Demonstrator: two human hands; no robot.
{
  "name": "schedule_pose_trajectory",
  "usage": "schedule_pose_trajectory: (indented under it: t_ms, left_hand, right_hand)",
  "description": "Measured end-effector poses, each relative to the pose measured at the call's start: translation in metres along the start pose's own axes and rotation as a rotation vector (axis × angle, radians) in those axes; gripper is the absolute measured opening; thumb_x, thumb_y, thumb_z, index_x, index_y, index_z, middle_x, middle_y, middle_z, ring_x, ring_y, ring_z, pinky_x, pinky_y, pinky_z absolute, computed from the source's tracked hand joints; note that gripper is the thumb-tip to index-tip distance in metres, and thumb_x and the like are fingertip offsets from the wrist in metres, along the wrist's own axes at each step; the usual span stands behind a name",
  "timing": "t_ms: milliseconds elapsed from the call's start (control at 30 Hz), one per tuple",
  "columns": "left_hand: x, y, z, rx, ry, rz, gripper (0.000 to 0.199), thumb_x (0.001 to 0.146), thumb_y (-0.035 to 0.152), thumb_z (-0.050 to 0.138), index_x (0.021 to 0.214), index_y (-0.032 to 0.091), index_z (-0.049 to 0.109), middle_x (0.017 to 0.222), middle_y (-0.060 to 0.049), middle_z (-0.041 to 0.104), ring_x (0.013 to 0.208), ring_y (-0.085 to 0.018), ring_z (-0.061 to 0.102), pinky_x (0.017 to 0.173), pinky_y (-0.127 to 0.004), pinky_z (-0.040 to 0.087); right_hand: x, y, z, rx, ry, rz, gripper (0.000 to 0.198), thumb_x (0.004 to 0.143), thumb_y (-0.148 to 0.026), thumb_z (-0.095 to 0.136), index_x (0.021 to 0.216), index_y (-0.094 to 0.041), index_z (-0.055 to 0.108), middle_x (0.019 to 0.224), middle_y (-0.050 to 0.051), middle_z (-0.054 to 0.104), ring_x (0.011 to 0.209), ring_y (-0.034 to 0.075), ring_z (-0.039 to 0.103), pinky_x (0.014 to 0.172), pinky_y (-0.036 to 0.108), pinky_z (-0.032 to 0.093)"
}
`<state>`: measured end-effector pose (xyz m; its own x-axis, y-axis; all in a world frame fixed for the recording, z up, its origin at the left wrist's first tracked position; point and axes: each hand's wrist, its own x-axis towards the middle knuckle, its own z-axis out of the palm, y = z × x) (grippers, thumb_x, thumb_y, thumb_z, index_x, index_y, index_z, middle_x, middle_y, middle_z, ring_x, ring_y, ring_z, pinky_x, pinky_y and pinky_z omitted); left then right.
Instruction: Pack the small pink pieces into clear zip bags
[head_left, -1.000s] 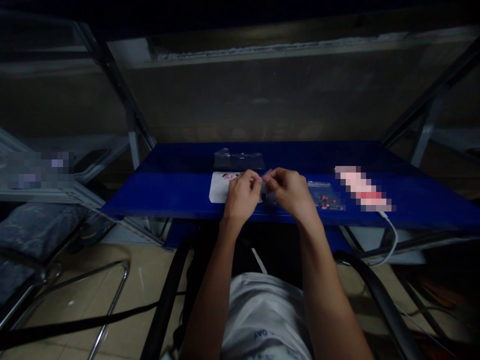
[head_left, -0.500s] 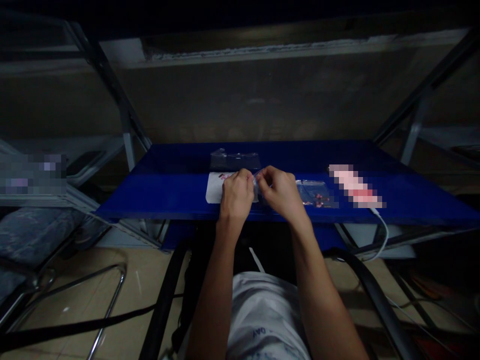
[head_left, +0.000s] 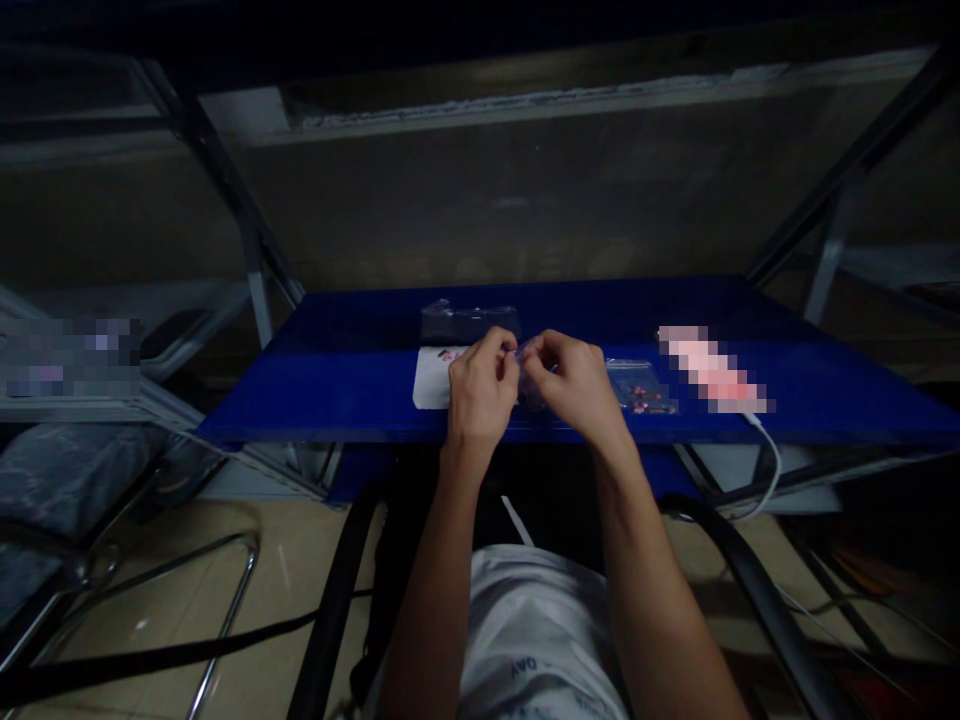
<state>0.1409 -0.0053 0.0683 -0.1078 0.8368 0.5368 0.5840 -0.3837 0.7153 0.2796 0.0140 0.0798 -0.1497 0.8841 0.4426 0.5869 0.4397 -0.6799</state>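
Note:
My left hand (head_left: pixel 484 385) and my right hand (head_left: pixel 566 375) are close together over the front of the blue table. Both have their fingers pinched on the top edge of a small clear plastic bag (head_left: pixel 530 390), which hangs between them. What it contains is too dark to make out. Under and left of my left hand lies a white sheet (head_left: pixel 431 380) with small pink and dark pieces (head_left: pixel 450 355) on it. To the right of my right hand rests a clear zip bag (head_left: pixel 637 375) with small pink and dark pieces inside.
Behind the white sheet a clear plastic bag (head_left: pixel 469 322) lies on the blue table (head_left: pixel 337 390). A blurred-out pink object (head_left: pixel 709 370) with a white cable (head_left: pixel 772 455) lies at the right. Metal frame bars (head_left: pixel 255 270) rise at both sides, and chair armrests (head_left: pixel 334 600) flank me.
My hands have shifted slightly to the right in view, and the fingers of my left hand are raised a little. Both stay pinched on the bag's edge.

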Motion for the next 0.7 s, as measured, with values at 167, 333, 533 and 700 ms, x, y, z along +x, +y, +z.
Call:
schedule_pose_trajectory:
  t_ms: [167, 333, 533, 700]
  left_hand:
    - [0.001, 0.001, -0.002, -0.202, -0.077, -0.004, 0.015, 0.087, 0.008, 0.063, 0.091, 0.021, 0.067, 0.094, -0.001, 0.075, 0.078, -0.012, 0.071, 0.069, -0.02, 0.056]
    - [0.002, -0.012, -0.002, -0.357, -0.117, -0.117, 0.009, 0.086, 0.014, 0.07, 0.093, 0.02, 0.068, 0.083, 0.0, 0.074, 0.074, -0.012, 0.072, 0.067, -0.019, 0.058]
    - [0.0, -0.005, -0.007, -0.231, -0.081, -0.072, 0.014, 0.089, 0.009, 0.062, 0.085, 0.02, 0.069, 0.084, 0.0, 0.074, 0.071, -0.011, 0.071, 0.068, -0.02, 0.057]
    - [-0.002, 0.006, -0.006, -0.079, -0.029, -0.014, 0.019, 0.089, 0.005, 0.06, 0.084, 0.02, 0.071, 0.088, -0.001, 0.073, 0.073, -0.012, 0.069, 0.071, -0.022, 0.056]
  right_hand:
    - [0.001, 0.004, 0.002, 0.068, -0.013, 0.006, 0.013, 0.085, -0.028, 0.055, 0.076, -0.021, 0.06, 0.064, 0.0, 0.062, 0.061, 0.016, 0.056, 0.061, 0.028, 0.035]
    - [0.001, 0.01, 0.002, 0.179, -0.108, 0.001, 0.02, 0.093, -0.033, 0.054, 0.08, -0.021, 0.061, 0.071, 0.002, 0.067, 0.067, 0.017, 0.06, 0.063, 0.027, 0.039]
    - [-0.002, 0.002, -0.002, 0.076, -0.095, -0.095, 0.02, 0.096, -0.031, 0.053, 0.08, -0.021, 0.059, 0.07, 0.002, 0.066, 0.066, 0.017, 0.059, 0.066, 0.028, 0.039]
    - [-0.002, -0.001, 0.002, -0.036, -0.085, -0.122, 0.017, 0.096, -0.028, 0.052, 0.082, -0.022, 0.056, 0.072, 0.004, 0.066, 0.066, 0.02, 0.061, 0.066, 0.029, 0.037]
